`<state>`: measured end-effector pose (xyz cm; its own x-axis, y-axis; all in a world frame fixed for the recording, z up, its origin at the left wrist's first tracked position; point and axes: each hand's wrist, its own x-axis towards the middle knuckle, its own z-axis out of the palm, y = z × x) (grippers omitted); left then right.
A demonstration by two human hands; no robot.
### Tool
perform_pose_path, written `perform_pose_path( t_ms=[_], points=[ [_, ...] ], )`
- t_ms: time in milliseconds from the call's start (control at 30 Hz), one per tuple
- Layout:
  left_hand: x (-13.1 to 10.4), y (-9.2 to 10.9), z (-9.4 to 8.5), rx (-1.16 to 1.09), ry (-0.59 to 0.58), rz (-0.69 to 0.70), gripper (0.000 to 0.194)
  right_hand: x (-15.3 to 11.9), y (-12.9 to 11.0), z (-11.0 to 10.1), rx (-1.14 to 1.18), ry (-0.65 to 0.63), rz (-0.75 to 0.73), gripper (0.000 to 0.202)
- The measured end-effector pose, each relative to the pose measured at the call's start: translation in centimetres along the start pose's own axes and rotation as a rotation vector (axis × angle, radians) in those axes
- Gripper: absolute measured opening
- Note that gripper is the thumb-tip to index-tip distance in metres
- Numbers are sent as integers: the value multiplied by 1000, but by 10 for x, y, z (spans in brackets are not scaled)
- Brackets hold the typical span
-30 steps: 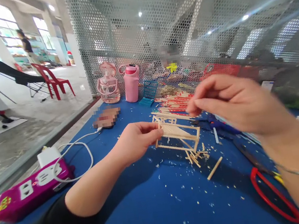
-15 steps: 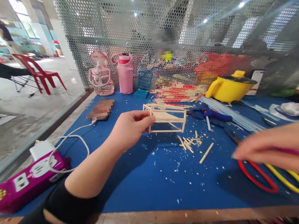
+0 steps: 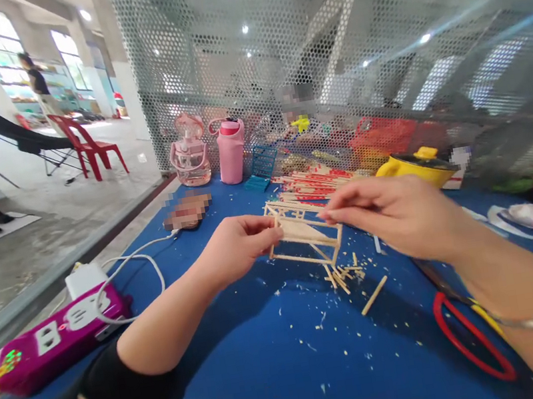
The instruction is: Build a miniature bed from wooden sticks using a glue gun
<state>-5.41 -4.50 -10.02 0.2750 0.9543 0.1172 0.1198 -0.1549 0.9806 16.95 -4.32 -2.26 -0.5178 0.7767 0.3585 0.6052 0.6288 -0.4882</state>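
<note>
My left hand pinches the left end of a small box-shaped frame of thin wooden sticks, which has a flat panel inside. The frame is held a little above the blue tabletop. My right hand has come to the frame's upper right edge, thumb and fingertips pressed together there. Whether those fingertips grip the frame or something tiny is too small to tell. Short cut sticks lie below the frame, with one longer loose stick beside them. Scissors with red and yellow handles lie partly under my right forearm.
Behind the frame lies a pile of red-marked sticks. A yellow pot, pink bottle, clear bottle and blue rack stand along a perforated metal screen. At left are a phone and purple power strip.
My right hand has moved left from above the scissors to the frame's right end, closing its fingers there. My left hand still holds the frame. The camera view has tilted slightly upward.
</note>
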Motion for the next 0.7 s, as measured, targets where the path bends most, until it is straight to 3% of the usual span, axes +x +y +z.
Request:
perform_pose_path(
  t_ms=[133,300,400,467,700],
  points=[
    [-3,5,-4,-12,-66,-7,27,40,13,13,193,-126,69,8],
    [-7,11,-11,27,-145,-4,27,66,36,25,541,-546,173,11],
    [-9,14,-13,-13,-195,-15,28,67,38,32,766,-695,167,13],
    [-9,15,-13,-33,-203,-26,27,65,36,37,843,-690,147,8],
    [-9,16,-9,-51,-144,-78,25,54,32,48,868,-469,213,10]
  ],
)
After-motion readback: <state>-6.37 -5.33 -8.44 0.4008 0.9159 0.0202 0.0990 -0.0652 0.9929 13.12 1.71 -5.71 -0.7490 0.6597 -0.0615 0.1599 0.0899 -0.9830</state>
